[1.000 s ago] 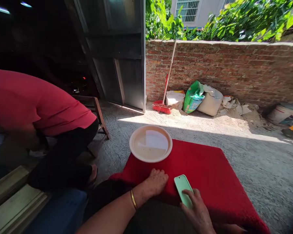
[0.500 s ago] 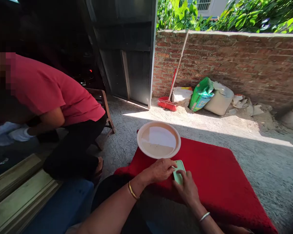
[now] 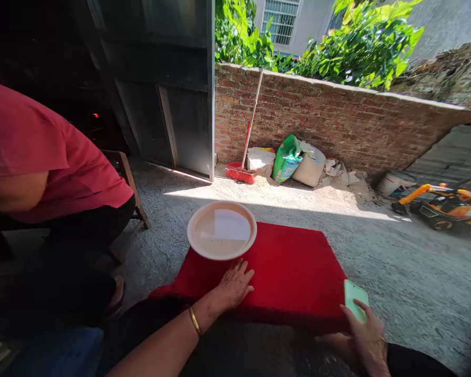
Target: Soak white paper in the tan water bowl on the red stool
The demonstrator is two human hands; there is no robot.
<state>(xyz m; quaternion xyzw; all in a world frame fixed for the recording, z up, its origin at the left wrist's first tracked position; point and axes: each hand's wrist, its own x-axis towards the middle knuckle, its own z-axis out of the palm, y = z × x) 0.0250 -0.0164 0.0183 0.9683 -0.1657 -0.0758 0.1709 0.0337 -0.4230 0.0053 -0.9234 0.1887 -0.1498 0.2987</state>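
My left hand [image 3: 234, 285], below a gold bangle, is spread over the near part of the red cloth-covered table [image 3: 290, 267]; whether it touches the cloth I cannot tell. Just beyond its fingers stands a wide, pale basin [image 3: 222, 255] with clear liquid in it. At the table's right end, my right hand [image 3: 367, 330] grips a light green rectangular thing [image 3: 355, 297], which looks like a phone in a case. The thumb and fingers close on its lower part.
A person in a red shirt [image 3: 63, 141] bends at the left beside a wooden chair [image 3: 127, 178]. Against the brick wall [image 3: 337, 120] are a red broom [image 3: 240, 175] and filled sacks [image 3: 310, 165]. A toy excavator [image 3: 447, 209] stands at the right.
My right hand has carried the green phone-like thing right, to the table's end. My left hand has come off it and opened. The view has turned right, bringing in the toy excavator.
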